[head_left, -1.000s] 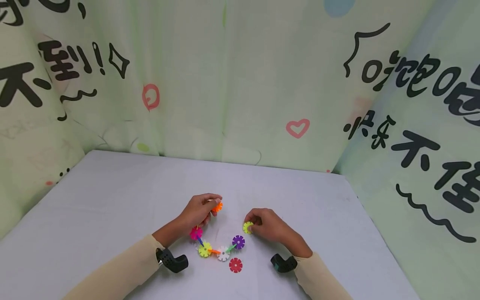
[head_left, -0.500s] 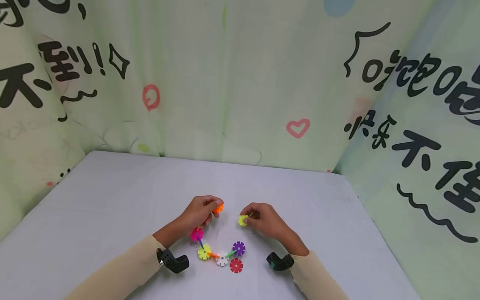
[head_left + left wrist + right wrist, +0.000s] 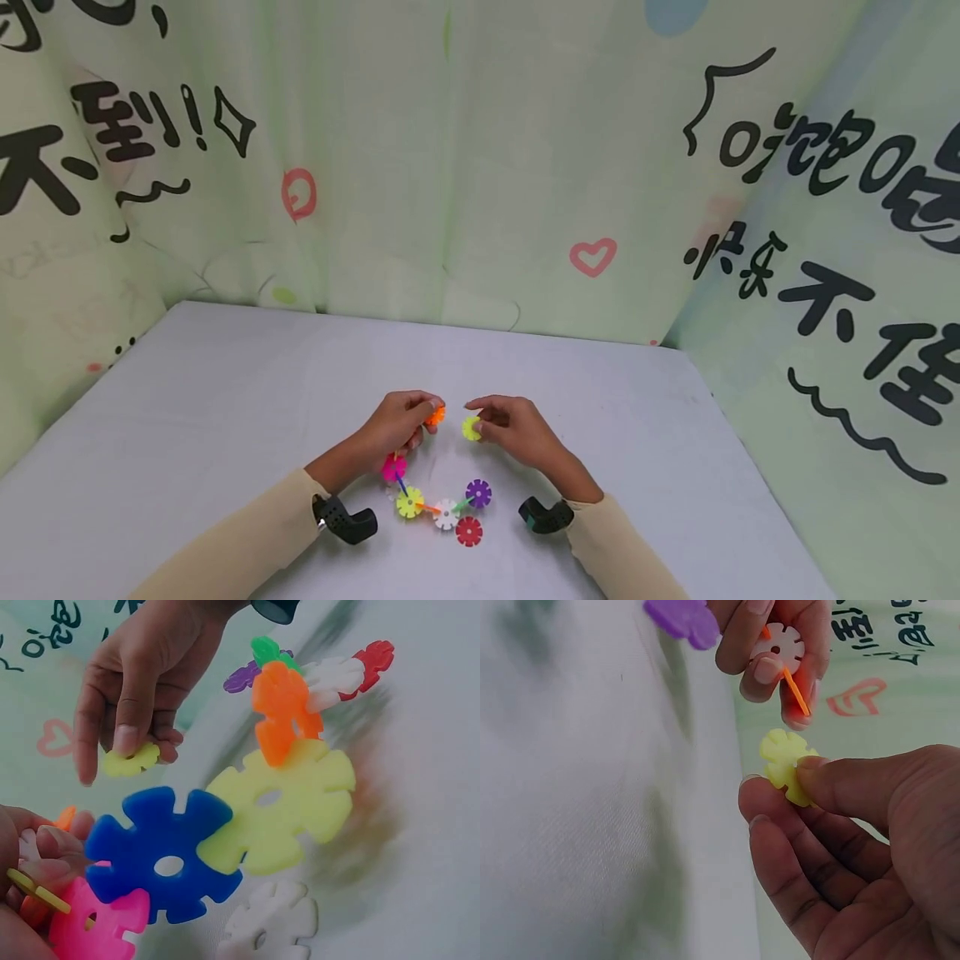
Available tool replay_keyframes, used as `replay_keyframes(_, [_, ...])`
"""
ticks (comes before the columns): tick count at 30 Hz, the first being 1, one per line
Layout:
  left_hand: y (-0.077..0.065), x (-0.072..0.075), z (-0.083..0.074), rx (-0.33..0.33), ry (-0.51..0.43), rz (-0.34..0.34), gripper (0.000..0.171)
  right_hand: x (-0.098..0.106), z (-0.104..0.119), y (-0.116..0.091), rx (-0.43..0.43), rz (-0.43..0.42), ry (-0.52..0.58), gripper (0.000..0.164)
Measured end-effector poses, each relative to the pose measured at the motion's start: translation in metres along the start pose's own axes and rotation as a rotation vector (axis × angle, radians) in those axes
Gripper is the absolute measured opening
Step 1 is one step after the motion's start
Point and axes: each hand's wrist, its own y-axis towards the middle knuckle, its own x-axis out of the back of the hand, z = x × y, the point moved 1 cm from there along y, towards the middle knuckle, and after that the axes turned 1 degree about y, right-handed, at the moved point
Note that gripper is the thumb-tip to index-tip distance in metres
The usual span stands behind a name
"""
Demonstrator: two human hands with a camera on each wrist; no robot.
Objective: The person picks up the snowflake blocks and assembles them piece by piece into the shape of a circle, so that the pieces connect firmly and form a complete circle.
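Observation:
My left hand (image 3: 397,421) pinches an orange snowflake disc (image 3: 437,415) at one end of a chain of slotted plastic discs. A white disc (image 3: 787,643) joined to that orange one shows among its fingers in the right wrist view. From this hand the chain runs down through pink (image 3: 112,922), blue (image 3: 124,859), yellow (image 3: 315,802), orange (image 3: 277,694), white (image 3: 446,515) and green discs to a purple disc (image 3: 478,493). My right hand (image 3: 521,429) holds a single yellow snowflake disc (image 3: 780,754) between thumb and fingers, a short gap from the orange disc.
A loose red disc (image 3: 469,531) lies on the white-covered table (image 3: 225,417) close to the chain's white disc. Another loose white disc (image 3: 285,911) lies beneath the chain. A printed curtain (image 3: 390,167) encloses the table's back and sides.
My right hand has moved left and away from me with the yellow disc, closing on the orange disc. The left hand has stayed nearly still, and its chain has barely shifted.

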Motion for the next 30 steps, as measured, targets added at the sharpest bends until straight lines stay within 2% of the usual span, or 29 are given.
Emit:
replay_keyframes(2, [0.0,0.0,0.001,0.006,0.0,-0.001,0.038,-0.001,0.001,0.001,0.01,0.001,0.008,0.021])
replay_keyframes(6, [0.001,0.0,0.001,0.01,-0.007,0.009,0.039,-0.002,0.004,0.004,0.006,-0.009,0.027,0.014])
replay_keyframes(15, [-0.001,-0.004,0.0,0.025,-0.015,0.04,0.038,-0.009,0.015,0.007,-0.007,-0.096,0.089,0.012])
replay_keyframes(22, [-0.002,-0.005,0.001,0.042,-0.04,0.054,0.033,-0.006,0.048,-0.001,0.013,-0.112,0.103,0.01])
replay_keyframes(25, [-0.003,-0.004,0.001,0.057,-0.06,0.055,0.031,-0.007,0.042,-0.001,0.018,-0.12,0.093,0.009])
replay_keyframes(30, [-0.003,-0.004,0.001,0.063,-0.087,0.052,0.029,-0.013,0.018,0.005,0.05,-0.142,0.088,0.007])
